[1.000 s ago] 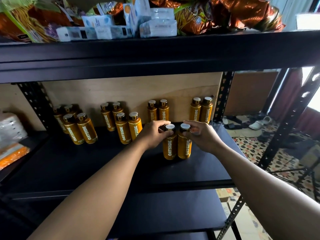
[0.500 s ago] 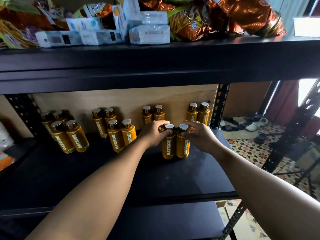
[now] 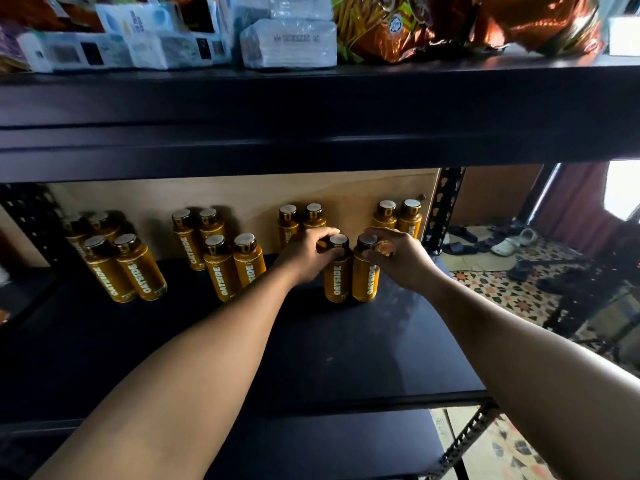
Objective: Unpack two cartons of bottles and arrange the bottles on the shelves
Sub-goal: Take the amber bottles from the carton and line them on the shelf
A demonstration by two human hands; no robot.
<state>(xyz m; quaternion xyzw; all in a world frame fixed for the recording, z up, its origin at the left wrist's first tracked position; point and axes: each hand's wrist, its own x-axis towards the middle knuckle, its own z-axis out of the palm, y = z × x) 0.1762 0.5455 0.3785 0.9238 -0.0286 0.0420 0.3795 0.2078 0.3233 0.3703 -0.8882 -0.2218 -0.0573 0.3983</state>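
Two amber Oatside bottles with dark caps stand side by side on the black middle shelf (image 3: 363, 355). My left hand (image 3: 306, 256) grips the neck of the left bottle (image 3: 337, 278). The cap of the right bottle (image 3: 364, 280) is pinched by my right hand (image 3: 398, 259). Behind them, against the wooden back panel, stands a pair of bottles (image 3: 300, 220), partly hidden by my left hand. Another pair (image 3: 398, 218) is at the back right. Further left are several more bottles (image 3: 221, 251) and a group (image 3: 117, 261) in rows.
The upper shelf (image 3: 311, 109) overhangs close above and carries white packets (image 3: 287, 43) and orange snack bags (image 3: 485, 22). Perforated black uprights (image 3: 445, 206) bound the shelf on the right. A lower shelf (image 3: 311, 441) lies below. Patterned floor with shoes (image 3: 509, 242) shows at right.
The view has tilted slightly down and left. Both hands stay on the two front bottles, which remain standing in about the same spot on the shelf.
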